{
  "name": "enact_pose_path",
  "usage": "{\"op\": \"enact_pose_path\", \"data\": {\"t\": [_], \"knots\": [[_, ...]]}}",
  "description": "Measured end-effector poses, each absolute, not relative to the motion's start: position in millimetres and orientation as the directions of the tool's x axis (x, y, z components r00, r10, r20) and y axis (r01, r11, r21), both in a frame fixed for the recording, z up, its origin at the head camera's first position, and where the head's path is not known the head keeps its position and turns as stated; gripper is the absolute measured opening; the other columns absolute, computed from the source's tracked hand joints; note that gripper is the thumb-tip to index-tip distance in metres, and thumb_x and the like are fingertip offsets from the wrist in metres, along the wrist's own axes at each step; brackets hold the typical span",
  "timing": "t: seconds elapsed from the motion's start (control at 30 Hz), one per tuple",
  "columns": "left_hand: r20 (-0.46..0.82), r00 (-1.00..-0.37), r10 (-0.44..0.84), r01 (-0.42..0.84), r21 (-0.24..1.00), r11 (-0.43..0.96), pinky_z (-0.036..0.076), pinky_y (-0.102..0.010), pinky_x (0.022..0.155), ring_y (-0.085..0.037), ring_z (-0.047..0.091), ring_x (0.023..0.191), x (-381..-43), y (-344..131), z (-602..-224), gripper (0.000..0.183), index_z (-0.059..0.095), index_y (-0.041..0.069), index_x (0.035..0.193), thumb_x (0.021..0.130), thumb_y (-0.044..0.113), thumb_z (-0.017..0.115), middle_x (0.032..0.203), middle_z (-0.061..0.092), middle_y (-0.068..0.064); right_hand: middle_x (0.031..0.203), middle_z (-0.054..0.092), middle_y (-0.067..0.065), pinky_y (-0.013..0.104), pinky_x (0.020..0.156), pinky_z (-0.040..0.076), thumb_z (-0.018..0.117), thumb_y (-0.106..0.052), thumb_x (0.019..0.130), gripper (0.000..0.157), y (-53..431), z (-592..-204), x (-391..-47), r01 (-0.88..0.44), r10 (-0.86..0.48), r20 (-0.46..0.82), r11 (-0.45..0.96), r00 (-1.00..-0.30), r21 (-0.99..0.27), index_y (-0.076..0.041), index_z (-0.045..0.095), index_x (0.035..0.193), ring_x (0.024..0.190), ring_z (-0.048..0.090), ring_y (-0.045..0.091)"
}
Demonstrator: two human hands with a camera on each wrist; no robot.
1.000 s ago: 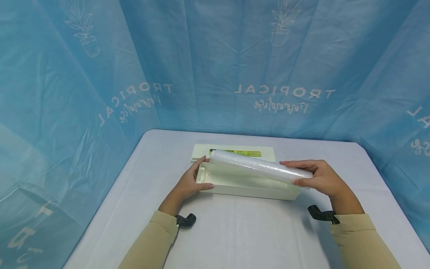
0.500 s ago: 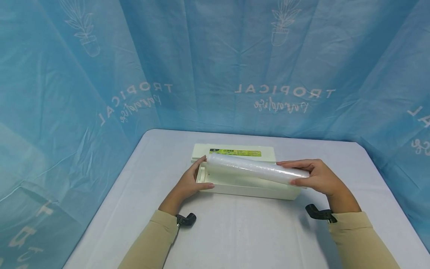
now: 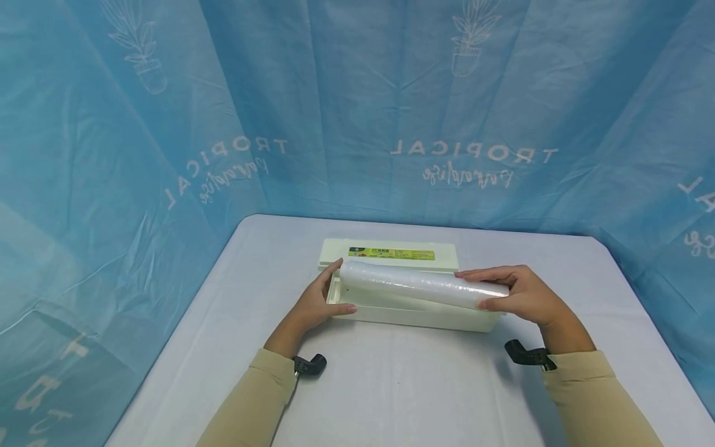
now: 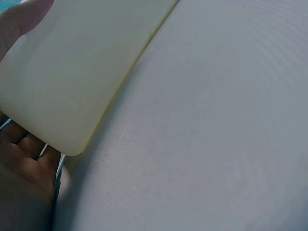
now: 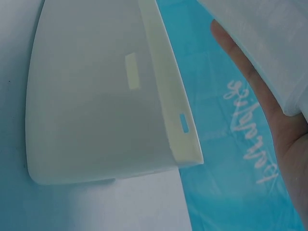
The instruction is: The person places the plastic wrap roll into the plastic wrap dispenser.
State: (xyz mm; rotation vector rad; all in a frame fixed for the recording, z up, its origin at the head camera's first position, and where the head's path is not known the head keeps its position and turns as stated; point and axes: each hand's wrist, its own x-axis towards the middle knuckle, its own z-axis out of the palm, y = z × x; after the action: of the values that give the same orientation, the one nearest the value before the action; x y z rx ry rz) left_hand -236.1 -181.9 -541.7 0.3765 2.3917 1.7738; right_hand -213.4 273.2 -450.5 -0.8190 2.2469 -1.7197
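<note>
A roll of clear plastic wrap [image 3: 413,283] hangs slantwise over a long pale-green box [image 3: 416,318] whose top is uncovered. My right hand [image 3: 522,296] holds the roll by its right end, thumb in front and fingers behind. The roll's left end is over the box's left end, close to the fingers of my left hand [image 3: 308,305]. That left hand grips the box's left end, thumb on the front wall. In the left wrist view, the box's wall [image 4: 72,82] lies between thumb and fingers. The right wrist view shows the roll [image 5: 274,43] apart from the box's right end [image 5: 101,110].
Behind the box lies its pale-green lid [image 3: 335,248], bearing a yellow-green label [image 3: 402,254]. A white cloth covers the table [image 3: 391,385]. Blue printed curtains [image 3: 357,112] stand along the table's back and sides.
My right hand has moved left with the roll. The roll's left end has come down toward the box, uncovering more of the lid's label. My left hand and the box have stayed put.
</note>
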Motion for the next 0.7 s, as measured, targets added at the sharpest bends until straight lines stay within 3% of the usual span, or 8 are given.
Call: {"op": "enact_pose_path", "data": {"t": [0.23,0.53,0.7], "knots": [[0.044,-0.956,0.291,0.123,0.958,0.26,0.043,-0.05,0.112,-0.028,0.051,0.138,-235.7,-182.0,-540.1,0.118,0.026,0.023,0.169,0.076,0.016,0.098,0.158,0.046,-0.002,0.14,0.066,0.012,0.035,0.079,0.061,0.082,0.007,0.087,0.046,270.0,-450.5,-213.8,-0.321,-0.549,0.186,0.159,-0.815,-0.934,0.003,0.071,0.132,0.121,0.065,0.024],[0.045,-0.956,0.291,0.129,0.953,0.275,0.04,-0.049,0.115,-0.026,0.048,0.14,-234.8,-181.3,-538.0,0.114,0.028,0.027,0.168,0.078,0.014,0.096,0.162,0.042,0.003,0.142,0.064,0.014,0.036,0.081,0.061,0.082,0.007,0.088,0.047,266.3,-449.0,-216.8,-0.328,-0.577,0.188,0.148,-0.795,-0.933,0.002,0.071,0.133,0.123,0.064,0.025],[0.054,-0.951,0.303,0.137,0.956,0.259,0.042,-0.049,0.114,-0.027,0.047,0.14,-235.2,-181.6,-538.7,0.114,0.026,0.022,0.169,0.079,0.012,0.096,0.165,0.039,0.003,0.142,0.064,0.013,0.035,0.082,0.061,0.082,0.005,0.088,0.045,264.0,-447.7,-217.3,-0.328,-0.577,0.179,0.164,-0.797,-0.93,0.001,0.072,0.132,0.123,0.064,0.024]]}}
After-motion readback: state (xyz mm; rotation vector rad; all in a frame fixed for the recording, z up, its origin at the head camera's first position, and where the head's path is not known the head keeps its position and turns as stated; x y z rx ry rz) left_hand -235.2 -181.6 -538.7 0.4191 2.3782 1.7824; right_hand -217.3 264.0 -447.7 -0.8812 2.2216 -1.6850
